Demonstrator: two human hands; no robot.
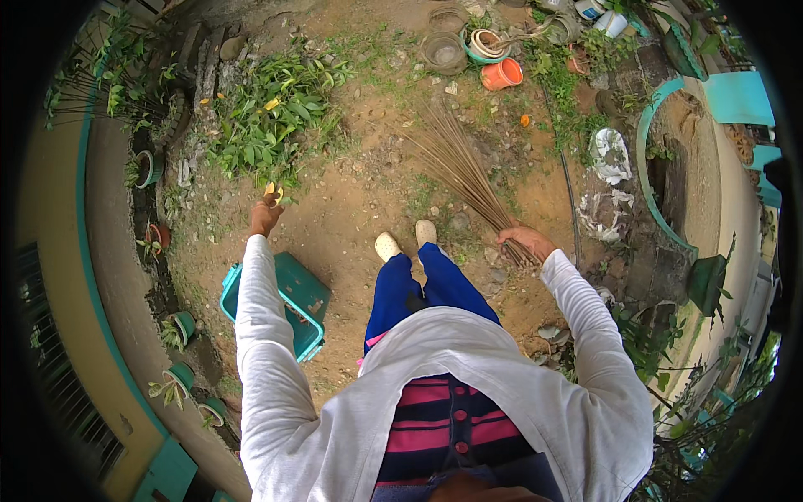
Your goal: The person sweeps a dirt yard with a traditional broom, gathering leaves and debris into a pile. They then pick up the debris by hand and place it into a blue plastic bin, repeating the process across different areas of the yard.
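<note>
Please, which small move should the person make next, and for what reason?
Perhaps bring the left hand toward the teal bin and drop the yellow leaves in: the hand seems to pinch them beyond the bin, which stands open on the person's left, while the right hand is occupied with the bundle of thin sticks.

One teal rectangular plastic bin (pixel 308 286) at eight o'clock; one round orange plastic bucket (pixel 499 75) and one bundle of thin brown sticks (pixel 468 180) toward one; two cream perforated clogs (pixel 386 246) (pixel 426 232), centre; two bare hands (pixel 263 219) (pixel 530 241), near nine and three.
</note>
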